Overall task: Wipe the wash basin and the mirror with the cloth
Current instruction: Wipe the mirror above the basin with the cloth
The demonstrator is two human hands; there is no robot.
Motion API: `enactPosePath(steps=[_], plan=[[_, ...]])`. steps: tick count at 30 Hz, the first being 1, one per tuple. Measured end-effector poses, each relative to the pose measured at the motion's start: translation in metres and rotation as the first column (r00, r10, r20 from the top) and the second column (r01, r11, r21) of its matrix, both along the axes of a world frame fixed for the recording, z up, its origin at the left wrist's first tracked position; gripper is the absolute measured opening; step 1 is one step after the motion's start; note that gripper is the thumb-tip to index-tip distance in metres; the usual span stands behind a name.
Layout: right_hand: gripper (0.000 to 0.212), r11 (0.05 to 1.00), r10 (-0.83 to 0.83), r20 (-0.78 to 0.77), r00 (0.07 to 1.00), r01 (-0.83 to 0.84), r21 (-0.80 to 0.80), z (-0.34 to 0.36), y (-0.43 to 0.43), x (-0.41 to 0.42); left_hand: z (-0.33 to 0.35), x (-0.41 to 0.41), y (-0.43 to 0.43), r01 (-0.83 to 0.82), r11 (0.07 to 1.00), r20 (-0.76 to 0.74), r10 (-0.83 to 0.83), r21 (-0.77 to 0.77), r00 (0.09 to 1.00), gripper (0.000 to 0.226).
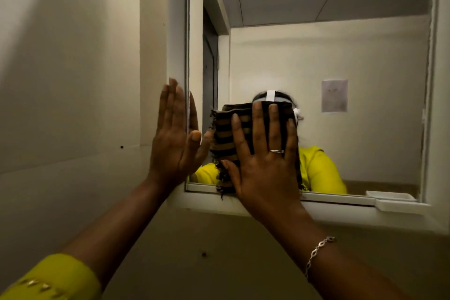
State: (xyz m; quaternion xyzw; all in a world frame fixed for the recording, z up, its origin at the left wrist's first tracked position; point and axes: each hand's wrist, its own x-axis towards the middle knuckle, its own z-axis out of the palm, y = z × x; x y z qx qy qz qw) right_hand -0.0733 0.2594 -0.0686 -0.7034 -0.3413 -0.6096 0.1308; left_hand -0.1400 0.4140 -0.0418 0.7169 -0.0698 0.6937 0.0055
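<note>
A framed mirror (341,61) hangs on the wall ahead. My right hand (264,153) lies flat with fingers spread, pressing a folded brown-and-black striped cloth (224,134) against the lower left part of the glass. The cloth's frayed bottom hangs over the mirror's lower frame. My left hand (174,139) rests flat and open on the left frame edge, holding nothing. The wash basin is out of view.
A white ledge (365,212) runs under the mirror, with a small white tray (399,204) at its right end. A beige wall (73,80) fills the left side. The glass reflects a person in a yellow top, a doorway and a ceiling.
</note>
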Motion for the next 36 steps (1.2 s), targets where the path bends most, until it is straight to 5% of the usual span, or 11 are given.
enactPosePath(steps=[4, 18, 30, 36], plan=[[0.068, 0.998, 0.037, 0.026, 0.999, -0.036, -0.054, 0.005, 0.024, -0.010, 0.001, 0.002, 0.009, 0.039, 0.999, -0.029, -0.040, -0.019, 0.999, 0.080], [0.070, 0.920, 0.179, 0.150, 0.972, -0.111, -0.375, 0.005, 0.027, -0.009, 0.000, -0.003, 0.005, 0.133, 0.988, -0.044, -0.136, -0.075, 0.990, 0.095], [0.046, 0.612, 0.433, 0.188, 0.881, -0.134, -0.779, 0.016, -0.005, 0.008, -0.001, -0.006, -0.005, -0.028, 0.991, -0.132, 0.010, -0.133, 0.991, 0.096], [0.048, 0.537, 0.430, 0.109, 0.896, -0.157, -0.829, 0.018, -0.033, 0.015, -0.018, -0.002, -0.016, -0.162, 0.977, -0.080, 0.152, -0.138, 0.985, 0.092]])
